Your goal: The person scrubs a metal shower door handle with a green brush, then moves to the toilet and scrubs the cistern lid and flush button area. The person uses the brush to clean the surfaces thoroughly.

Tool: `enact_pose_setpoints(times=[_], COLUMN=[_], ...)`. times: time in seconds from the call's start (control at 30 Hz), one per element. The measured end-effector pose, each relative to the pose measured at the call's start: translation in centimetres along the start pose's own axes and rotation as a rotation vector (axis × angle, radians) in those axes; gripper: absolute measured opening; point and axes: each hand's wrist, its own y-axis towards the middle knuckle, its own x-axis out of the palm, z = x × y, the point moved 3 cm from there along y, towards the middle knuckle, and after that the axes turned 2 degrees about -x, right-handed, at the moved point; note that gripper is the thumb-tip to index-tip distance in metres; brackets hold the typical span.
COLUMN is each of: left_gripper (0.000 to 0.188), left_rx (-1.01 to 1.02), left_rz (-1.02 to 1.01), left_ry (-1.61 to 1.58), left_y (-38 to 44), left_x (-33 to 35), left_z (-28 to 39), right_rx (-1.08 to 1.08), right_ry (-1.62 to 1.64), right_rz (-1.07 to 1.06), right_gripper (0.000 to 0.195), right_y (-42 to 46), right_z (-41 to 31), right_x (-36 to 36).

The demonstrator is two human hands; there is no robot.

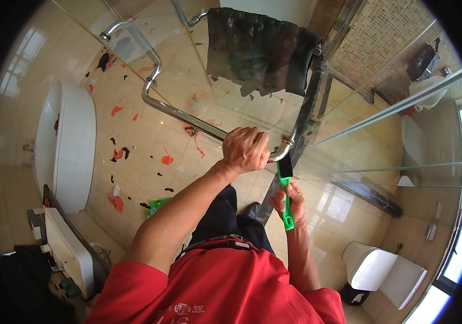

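My left hand (245, 150) is closed around the chrome tubular handle (190, 119) of a glass door, near its bent right end. In my right hand (291, 198) is a bright green plastic brush (287, 218) with dark bristles (285, 167). The brush points away from me, its bristle end beside the handle's bend and its far tip partly hidden by the tube. A dark, ragged-edged sheet (259, 50) hangs over a rail beyond the handle.
Torn red and black scraps (167, 159) litter the tiled floor (210, 170). At left stand a white bathtub (75, 146) and a washbasin (67, 243). A toilet (370, 265) is at right, with glass shower panels (360, 133) above it. A green packet (157, 205) lies by my left arm.
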Motion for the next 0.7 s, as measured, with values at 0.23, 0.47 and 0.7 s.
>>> enact_pose_setpoints(times=[0.23,0.47,0.7], left_gripper=[0.014,0.014,0.013], left_rx=[-0.010,-0.002,-0.001], left_rz=[-0.014,-0.005,-0.006], left_ry=[0.006,0.015,0.005], left_y=[-0.1,0.1,-0.3], left_x=[-0.2,-0.2,-0.1], left_z=[-0.1,0.0,-0.3], right_rx=[0.020,-0.004,0.061], right_ry=[-0.031,-0.052,-0.174], right_rz=[0.022,0.039,0.161], right_gripper=[0.020,0.022,0.016], right_y=[0.3,-0.3,-0.4], right_z=[-0.2,-0.4,-1.8], right_x=[0.3,0.3,2.3])
